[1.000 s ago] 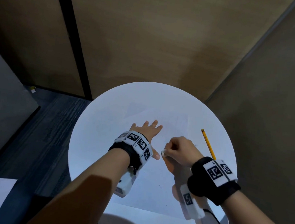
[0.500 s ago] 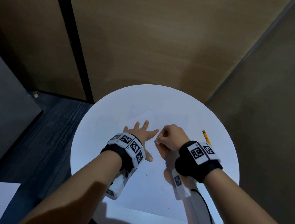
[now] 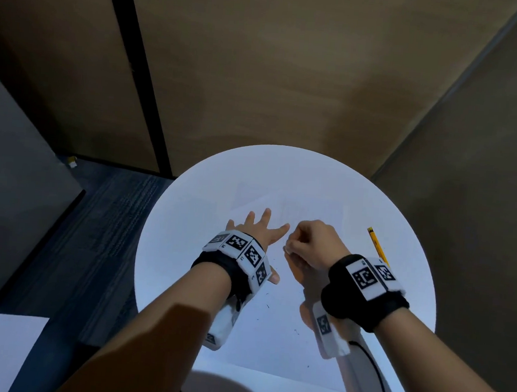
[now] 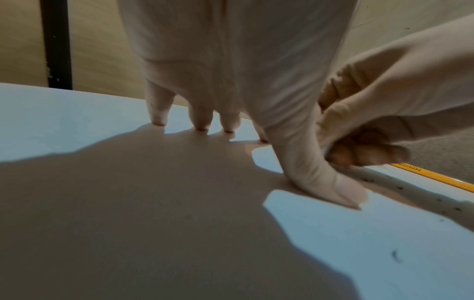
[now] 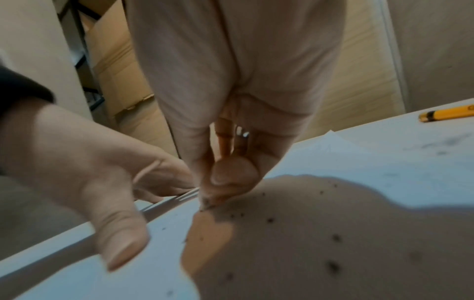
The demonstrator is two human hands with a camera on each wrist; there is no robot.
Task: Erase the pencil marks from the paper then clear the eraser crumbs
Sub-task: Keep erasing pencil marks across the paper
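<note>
Center of the head view: left hand [image 3: 256, 229] splayed flat, pinning paper [image 3: 273, 339]; right hand [image 3: 313, 245] pinches eraser [image 5: 209, 201] onto sheet. Judgement: short strokes, firm hold-down, crumbs [image 5: 333, 266] swept afterwards.

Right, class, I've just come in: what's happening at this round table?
A person is rubbing out pencil marks. The left hand presses flat on the paper to steady it, while the right hand pinches a small eraser against the sheet. Dark crumbs are scattered over the paper, not yet cleared. A yellow pencil lies to the right.
</note>
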